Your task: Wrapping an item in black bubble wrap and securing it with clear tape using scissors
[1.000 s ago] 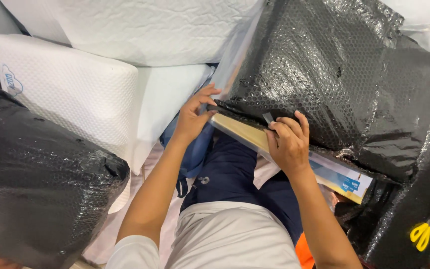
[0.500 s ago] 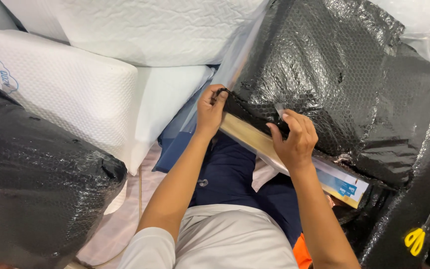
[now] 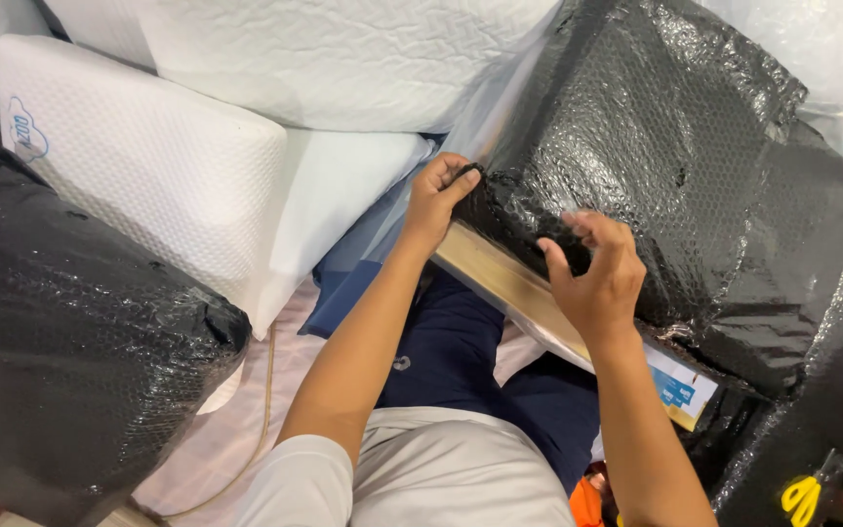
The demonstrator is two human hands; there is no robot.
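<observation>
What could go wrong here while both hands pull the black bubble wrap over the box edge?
1. The left hand pinches only the corner of the black bubble wrap; it may tear or slip.
2. The box edge rests across the lap and could slide off.
3. The yellow scissors lie by the right elbow and could get knocked.
</observation>
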